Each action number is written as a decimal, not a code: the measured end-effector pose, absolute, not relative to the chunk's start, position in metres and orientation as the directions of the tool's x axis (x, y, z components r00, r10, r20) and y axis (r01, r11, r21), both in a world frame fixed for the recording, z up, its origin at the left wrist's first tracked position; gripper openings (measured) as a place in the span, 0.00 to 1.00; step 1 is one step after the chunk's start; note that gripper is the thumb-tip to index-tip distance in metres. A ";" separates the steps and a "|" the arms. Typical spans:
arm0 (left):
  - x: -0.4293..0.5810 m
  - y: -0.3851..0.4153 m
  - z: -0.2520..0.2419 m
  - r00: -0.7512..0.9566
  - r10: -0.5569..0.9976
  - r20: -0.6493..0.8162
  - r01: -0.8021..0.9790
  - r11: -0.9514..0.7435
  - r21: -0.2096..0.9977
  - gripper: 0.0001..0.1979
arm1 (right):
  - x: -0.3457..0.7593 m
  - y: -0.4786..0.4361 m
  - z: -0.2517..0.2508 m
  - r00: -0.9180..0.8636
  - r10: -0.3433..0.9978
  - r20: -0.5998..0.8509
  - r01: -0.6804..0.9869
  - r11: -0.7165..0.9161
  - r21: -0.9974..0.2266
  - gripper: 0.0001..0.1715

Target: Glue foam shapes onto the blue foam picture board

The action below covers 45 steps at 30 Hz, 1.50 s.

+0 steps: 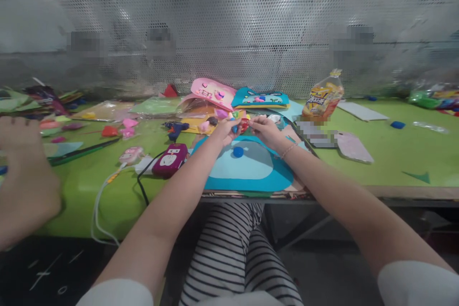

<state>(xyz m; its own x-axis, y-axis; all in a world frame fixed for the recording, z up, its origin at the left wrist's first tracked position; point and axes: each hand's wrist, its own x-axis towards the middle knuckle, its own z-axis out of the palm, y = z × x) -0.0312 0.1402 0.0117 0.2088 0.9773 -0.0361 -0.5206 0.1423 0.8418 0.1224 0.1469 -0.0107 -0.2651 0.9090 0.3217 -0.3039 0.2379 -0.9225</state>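
Observation:
My left hand (227,133) and my right hand (267,130) are close together above the far part of a blue paper sheet. Between their fingertips is a small red piece (244,125), and both hands pinch it. A small blue lump (234,128) also shows at the left fingers; its exact kind is too small to tell. Below the hands, a round blue lump (238,152) rests on the light-blue patch (218,161) of the sheet (247,184). Behind the hands lie an orange sheet and several small coloured lumps, partly hidden by the fingers.
Decorated pink (215,93) and teal (261,98) paper pieces lie at the back. A snack bag (322,98) and pink phone case (355,147) are right. A maroon power bank (170,160), cables and glue gun (175,130) lie left. Someone's bare foot (27,162) rests far left.

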 end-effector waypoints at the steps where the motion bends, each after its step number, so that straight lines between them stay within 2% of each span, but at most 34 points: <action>1: -0.032 0.140 0.012 0.223 0.973 -0.068 -0.514 0.176 0.839 0.05 | 0.122 0.147 -0.011 -0.269 0.908 0.321 -0.308 0.235 -0.922 0.17; 6: -0.034 0.141 0.014 0.297 0.943 -0.152 -0.534 0.295 0.792 0.06 | 0.122 0.147 -0.011 -0.271 0.912 0.307 -0.310 0.219 -0.925 0.17; 10: -0.033 0.139 0.018 0.257 0.957 -0.136 -0.594 0.267 0.759 0.11 | 0.121 0.144 -0.010 -0.280 0.915 0.290 -0.331 0.192 -0.924 0.16; 16: -0.031 0.136 0.021 0.278 0.956 -0.094 -0.635 0.256 0.729 0.09 | 0.121 0.143 -0.009 -0.277 0.918 0.283 -0.345 0.180 -0.921 0.17; 25: -0.031 0.138 0.019 0.278 0.959 -0.054 -0.641 0.227 0.733 0.08 | 0.122 0.144 -0.009 -0.267 0.918 0.293 -0.348 0.192 -0.918 0.16; 33: -0.033 0.146 0.009 0.312 0.950 -0.027 -0.576 0.212 0.790 0.06 | 0.121 0.144 -0.009 -0.282 0.914 0.291 -0.350 0.184 -0.918 0.16; 39: -0.028 0.144 0.009 0.063 0.996 0.067 -0.501 -0.026 0.865 0.07 | 0.120 0.147 -0.009 -0.279 0.926 0.256 -0.330 0.158 -0.931 0.15; 45: -0.024 0.142 0.007 0.046 0.994 0.098 -0.430 -0.069 0.900 0.05 | 0.120 0.149 -0.015 -0.345 0.909 0.233 -0.369 0.096 -0.924 0.12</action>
